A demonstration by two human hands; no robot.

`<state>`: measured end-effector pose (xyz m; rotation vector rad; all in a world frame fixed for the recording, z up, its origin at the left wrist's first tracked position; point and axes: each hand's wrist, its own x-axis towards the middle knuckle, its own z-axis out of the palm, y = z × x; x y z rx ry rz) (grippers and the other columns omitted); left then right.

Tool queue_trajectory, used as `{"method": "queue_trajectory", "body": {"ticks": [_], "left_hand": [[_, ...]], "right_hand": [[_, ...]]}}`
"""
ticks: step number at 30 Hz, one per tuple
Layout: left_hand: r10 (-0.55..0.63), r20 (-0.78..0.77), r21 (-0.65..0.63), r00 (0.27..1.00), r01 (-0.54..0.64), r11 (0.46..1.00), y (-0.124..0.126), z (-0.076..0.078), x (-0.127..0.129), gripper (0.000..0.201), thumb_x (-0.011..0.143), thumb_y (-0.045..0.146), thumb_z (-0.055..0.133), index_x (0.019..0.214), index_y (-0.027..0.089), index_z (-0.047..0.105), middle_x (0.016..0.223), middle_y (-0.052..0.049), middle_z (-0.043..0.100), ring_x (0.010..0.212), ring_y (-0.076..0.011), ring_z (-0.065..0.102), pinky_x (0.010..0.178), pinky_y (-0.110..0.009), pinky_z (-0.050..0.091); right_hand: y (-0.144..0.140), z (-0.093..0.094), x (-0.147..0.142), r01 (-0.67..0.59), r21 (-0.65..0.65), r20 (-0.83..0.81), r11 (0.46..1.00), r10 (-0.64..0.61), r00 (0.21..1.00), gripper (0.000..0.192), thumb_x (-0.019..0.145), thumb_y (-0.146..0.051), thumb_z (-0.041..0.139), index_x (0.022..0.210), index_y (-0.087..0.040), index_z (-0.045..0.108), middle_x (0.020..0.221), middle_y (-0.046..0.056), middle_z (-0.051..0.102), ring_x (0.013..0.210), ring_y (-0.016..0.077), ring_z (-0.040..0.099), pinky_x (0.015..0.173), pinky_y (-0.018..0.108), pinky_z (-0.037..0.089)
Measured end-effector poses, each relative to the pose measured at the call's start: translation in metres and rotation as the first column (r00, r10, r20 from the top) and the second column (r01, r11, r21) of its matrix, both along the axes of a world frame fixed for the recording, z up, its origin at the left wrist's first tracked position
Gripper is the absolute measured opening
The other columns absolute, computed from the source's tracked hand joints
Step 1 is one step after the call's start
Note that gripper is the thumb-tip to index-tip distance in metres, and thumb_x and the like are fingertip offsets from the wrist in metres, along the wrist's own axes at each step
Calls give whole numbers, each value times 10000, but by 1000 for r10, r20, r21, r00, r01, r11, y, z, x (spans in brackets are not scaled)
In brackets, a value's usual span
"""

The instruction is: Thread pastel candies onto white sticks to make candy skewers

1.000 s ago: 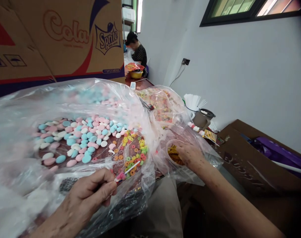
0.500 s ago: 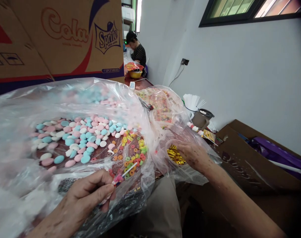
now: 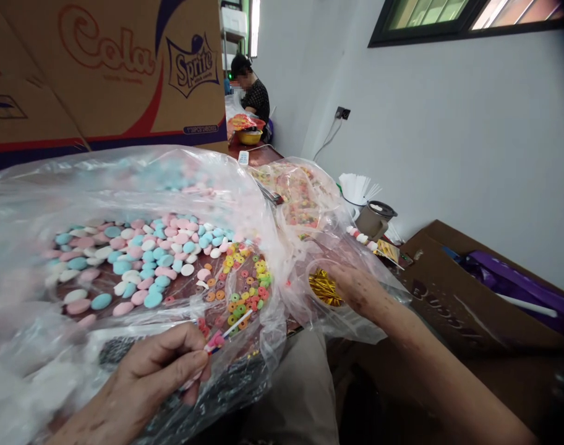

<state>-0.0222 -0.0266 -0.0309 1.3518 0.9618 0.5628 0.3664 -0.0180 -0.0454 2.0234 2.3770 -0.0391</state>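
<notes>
While a tall cardboard box (image 3: 110, 117) with "Cola" and "Sprite" printed on it stands at the back on the left, a big clear plastic bag (image 3: 124, 176) spreads in front of it. Lots of round candies (image 3: 143, 253), pink, blue and white, lie in the bag. Below them, at the near edge of the dark red table (image 3: 262, 158), is the left hand (image 3: 164, 364). Its thumb and first finger are pinched together on a thin white stick (image 3: 238, 322) with pink bits at the end by the fingers. The stick points up and to the right, just beside some little candy rings (image 3: 245, 278), yellow, green, orange and red. At the table's far end sits a person (image 3: 258, 99), close to a yellow bowl (image 3: 249, 137). Nearer, a second clear bag (image 3: 300, 191) has more small colored candies in it. Close to the table's near edge, shiny gold twist ties (image 3: 326, 287) sit in a round clear tub. The right hand (image 3: 358, 287) is over the tub's right side; its fingertips are hidden, so I cannot tell if they hold a tie. Near the table's right edge is a gray mug (image 3: 375, 222). Past that edge is an open brown box (image 3: 449, 266) with something purple (image 3: 499, 275) inside.
</notes>
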Motion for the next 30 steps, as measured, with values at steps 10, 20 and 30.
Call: {"method": "queue_trajectory", "body": {"ticks": [10, 20, 30], "left_hand": [[87, 56, -5, 995, -87, 996, -7, 1, 5, 416, 764, 570, 741, 622, 185, 677, 564, 17, 634, 487, -105, 560, 505, -191, 425], [27, 103, -20, 994, -25, 999, -4, -5, 2, 392, 781, 552, 742, 651, 184, 705, 571, 11, 654, 484, -106, 584, 497, -180, 443], [61, 108, -22, 992, -59, 998, -7, -11, 2, 350, 802, 516, 732, 671, 192, 709, 624, 3, 672, 494, -109, 581, 508, -188, 443]], "right_hand": [[-7, 13, -8, 76, 80, 29, 994, -79, 996, 505, 874, -85, 507, 1328, -278, 612, 1312, 82, 664, 1152, 261, 634, 949, 394, 504], [-7, 14, -8, 33, -71, 26, 997, -31, 999, 274, 950, -174, 449, 939, -218, 720, 1003, 62, 742, 849, 209, 679, 756, 305, 471], [1, 14, -14, 161, -86, 18, 983, -160, 987, 326, 930, -222, 481, 1197, -232, 668, 1043, 79, 745, 920, 217, 671, 769, 273, 440]]}}
